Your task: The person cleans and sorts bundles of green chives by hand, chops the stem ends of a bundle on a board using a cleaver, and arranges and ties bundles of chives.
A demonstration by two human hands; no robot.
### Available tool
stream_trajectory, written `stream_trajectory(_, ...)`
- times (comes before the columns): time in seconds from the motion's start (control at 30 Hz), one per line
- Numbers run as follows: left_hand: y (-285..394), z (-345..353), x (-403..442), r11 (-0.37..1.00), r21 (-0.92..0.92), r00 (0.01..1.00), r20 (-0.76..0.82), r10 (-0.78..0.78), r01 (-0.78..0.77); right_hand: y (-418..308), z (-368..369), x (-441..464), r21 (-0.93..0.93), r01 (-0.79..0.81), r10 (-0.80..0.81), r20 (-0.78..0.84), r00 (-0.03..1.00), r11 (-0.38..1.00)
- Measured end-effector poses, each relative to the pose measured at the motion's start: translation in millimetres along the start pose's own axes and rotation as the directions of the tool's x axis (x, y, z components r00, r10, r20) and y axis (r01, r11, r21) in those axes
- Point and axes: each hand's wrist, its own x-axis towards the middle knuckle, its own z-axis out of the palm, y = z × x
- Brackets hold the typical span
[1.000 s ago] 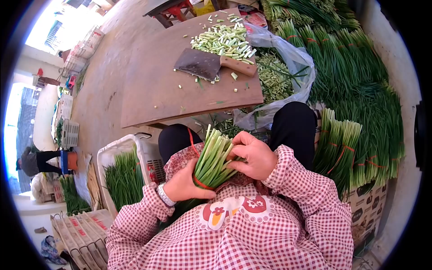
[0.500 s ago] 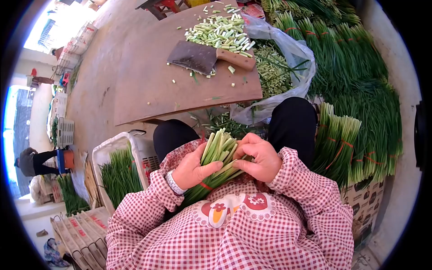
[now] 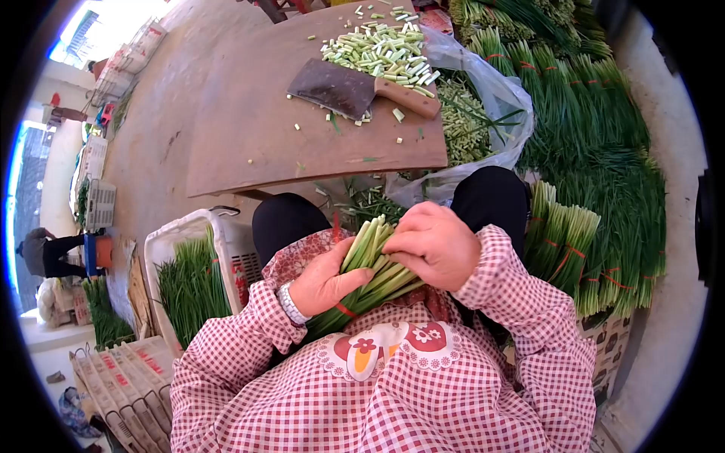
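In my lap lies a bundle of chives (image 3: 371, 260), with pale cut ends pointing up and away and a red band round its lower, greener part. My left hand (image 3: 325, 285) is wrapped round the bundle from the left, its thumb across the stalks above the band. Over the right side of the pale ends, my right hand (image 3: 434, 245) is closed with curled fingertips against the stalks. Its fingertips partly hide what they pinch. On the wooden table (image 3: 249, 136) ahead, a cleaver (image 3: 332, 87) lies beside a heap of cut stalk pieces (image 3: 377, 49).
A clear plastic bag (image 3: 513, 106) of trimmings stands right of the table. Banded chive bundles (image 3: 589, 128) are piled along the right wall. At my left is a white crate (image 3: 155, 245) of chives. A person (image 3: 57, 253) bends over at the far left.
My right hand has risen slightly and turned over the stalk ends, its back now more towards me. My left hand keeps its hold on the bundle. The view has shifted slightly.
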Motion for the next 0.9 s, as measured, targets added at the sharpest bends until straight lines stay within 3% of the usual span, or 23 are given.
stream_trajectory(0.23, -4, 1, 0, 1.0, -0.017, 1.0, 0.004, -0.001, 0.001, -11, 4, 8, -0.26, 0.076, -0.033, 0.165, 0.986, 0.962)
stream_trajectory(0.43, 2, 0, 0, 0.998, -0.054, 0.998, 0.056, -0.03, 0.033, 0, 8, 3, -0.211, 0.278, -0.231, 0.224, 0.947, 0.937)
stream_trajectory(0.63, 13, -2, 1, 0.987, 0.078, 0.981, 0.13, -0.147, 0.138, -2, 14, -1, -0.338, 0.258, -0.19, 0.222, 0.956, 0.905)
stream_trajectory(0.7, 7, -1, 3, 0.988, 0.047, 0.977, 0.149, -0.155, 0.15, -5, 11, 2, -0.353, 0.266, -0.192, 0.23, 0.954, 0.897)
stream_trajectory(0.77, 3, 0, 3, 0.989, -0.006, 0.972, 0.183, -0.146, 0.149, -6, 9, 7, -0.352, 0.333, -0.178, 0.405, 0.897, 0.875)
stream_trajectory(0.9, -3, 3, 2, 0.992, -0.034, 0.976, 0.186, -0.116, 0.124, -8, 8, 11, -0.3, 0.412, -0.255, 0.446, 0.858, 0.86)
